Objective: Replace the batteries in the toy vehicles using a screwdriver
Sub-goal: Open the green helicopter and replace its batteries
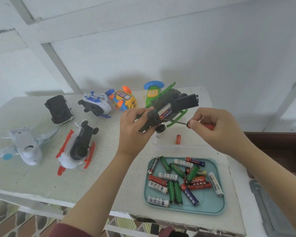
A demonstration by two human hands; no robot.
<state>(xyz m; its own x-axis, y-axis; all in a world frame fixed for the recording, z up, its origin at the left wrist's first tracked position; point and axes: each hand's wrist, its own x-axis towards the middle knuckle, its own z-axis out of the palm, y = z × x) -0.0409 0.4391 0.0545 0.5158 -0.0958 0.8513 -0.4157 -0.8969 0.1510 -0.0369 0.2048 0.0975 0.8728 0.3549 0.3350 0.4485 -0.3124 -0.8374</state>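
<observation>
Left hand [133, 129] fingers grip upturned green-black toy helicopter [169, 100]; right hand [217, 127] pinches red-handled screwdriver [208, 127]. Batteries [154, 165] in teal tray [219, 207] read EVEREADY, Heybright.

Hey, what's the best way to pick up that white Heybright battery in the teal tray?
Pinch the Heybright battery across its middle, coming straight down from above. It lies flat at the right edge of the pile in the teal tray, with bare tray on its right, so fingers can probably close on its long sides.
</observation>
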